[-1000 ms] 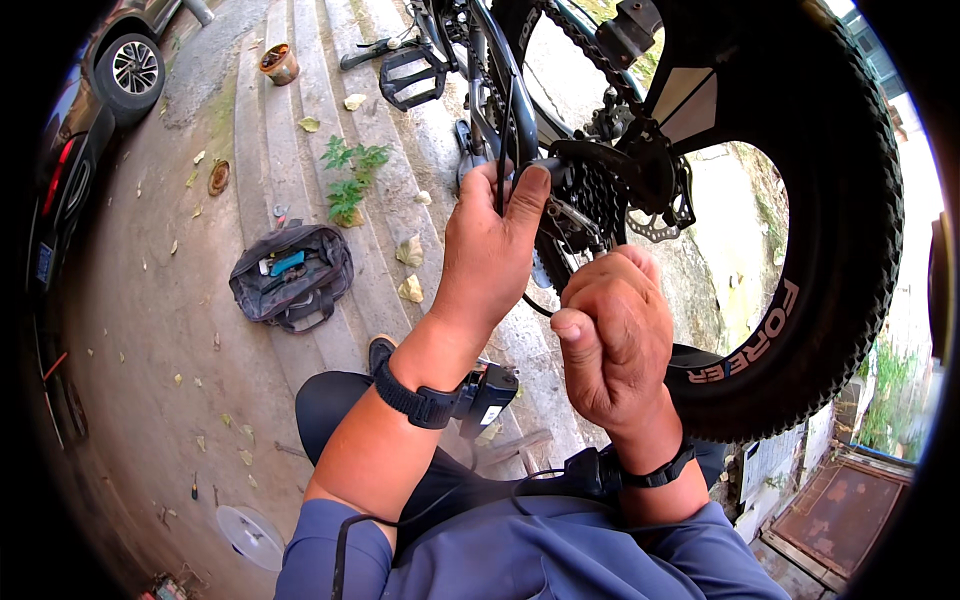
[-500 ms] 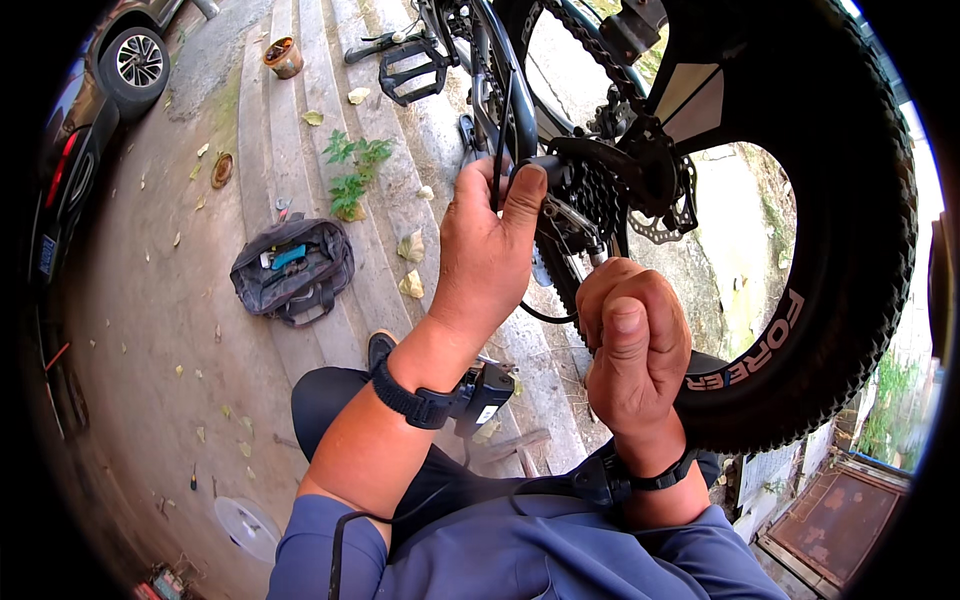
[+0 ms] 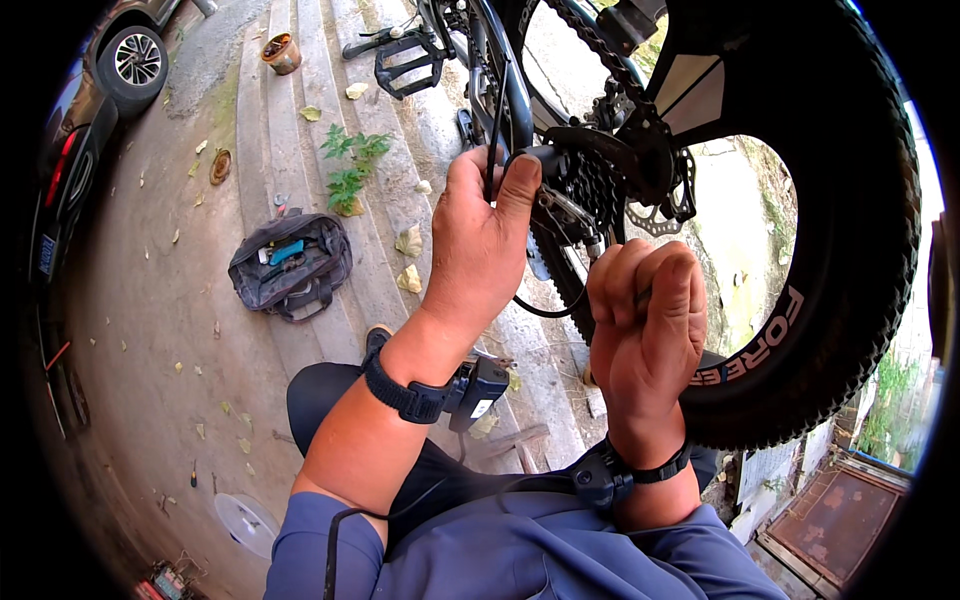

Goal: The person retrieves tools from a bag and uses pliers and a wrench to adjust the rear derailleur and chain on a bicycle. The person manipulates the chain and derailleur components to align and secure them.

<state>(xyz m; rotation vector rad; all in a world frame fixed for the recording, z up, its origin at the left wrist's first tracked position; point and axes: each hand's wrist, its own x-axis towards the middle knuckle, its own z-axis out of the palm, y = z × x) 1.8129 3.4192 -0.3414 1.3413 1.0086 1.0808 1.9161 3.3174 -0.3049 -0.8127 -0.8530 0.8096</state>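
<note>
A bicycle with a dark frame (image 3: 512,85) fills the upper right, its fat-tyred rear wheel (image 3: 885,300) standing nearest. My left hand (image 3: 478,240) is closed on the frame's lower end beside the sprockets, thumb on top; a thin black cable (image 3: 499,110) runs past its fingers. Below the cassette (image 3: 597,190) hangs the rear derailleur (image 3: 566,216), close to my right hand (image 3: 650,320). That hand is a fist, thumb folded over the fingers. A small silver end shows by its knuckles and a dark bit between the fingers; whatever it grips is mostly hidden.
An open dark tool bag (image 3: 290,265) lies on the steps to the left, near a green plant (image 3: 352,170). Farther off are a rusty pot (image 3: 281,54) and a parked car (image 3: 110,95). A clear round lid (image 3: 246,526) is on the ground at lower left.
My right fist has turned and shifted slightly right, its knuckles higher. My left hand keeps its hold on the frame, and the view has shifted a little.
</note>
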